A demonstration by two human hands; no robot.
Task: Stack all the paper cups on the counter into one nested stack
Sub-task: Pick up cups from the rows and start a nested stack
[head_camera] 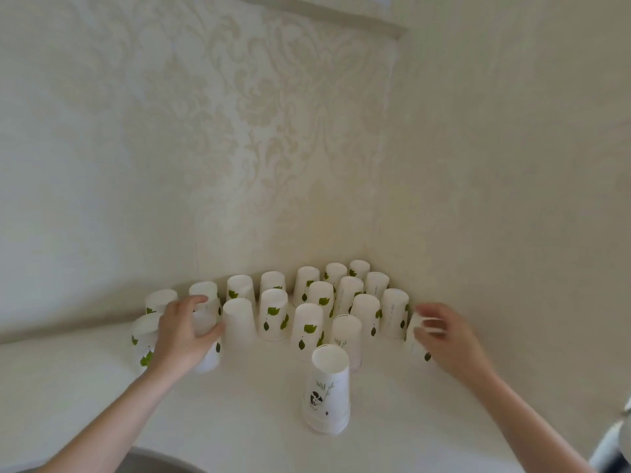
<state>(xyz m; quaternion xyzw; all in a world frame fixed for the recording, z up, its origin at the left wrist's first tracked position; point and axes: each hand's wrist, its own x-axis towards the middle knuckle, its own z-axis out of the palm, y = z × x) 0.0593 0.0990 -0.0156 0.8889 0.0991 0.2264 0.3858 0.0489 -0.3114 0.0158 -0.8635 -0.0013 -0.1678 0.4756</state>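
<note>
Left hand point(181, 332): reaching in from the lower left, fingers curled round an upside-down paper cup point(206, 339) at the left end of the group; the grip looks closed on it, the cup blurred.
Right hand point(444, 339): reaching in from the lower right, fingers wrapped over the top of another inverted cup point(417, 339) at the right end; it has hold of that cup.
Cup group point(307, 302): many white paper cups, most printed with green leaves, standing upside down in rough rows on the counter point(239, 411), packed close together against the corner where two walls meet.
Front cup point(327, 390): standing apart from the rows, nearest the viewer, between the two arms; inverted, with a small dark drawing and thin sprigs. Layered rims at its base suggest a short nested stack.
Walls point(239, 131): pale cream wallpaper with a raised floral pattern.
</note>
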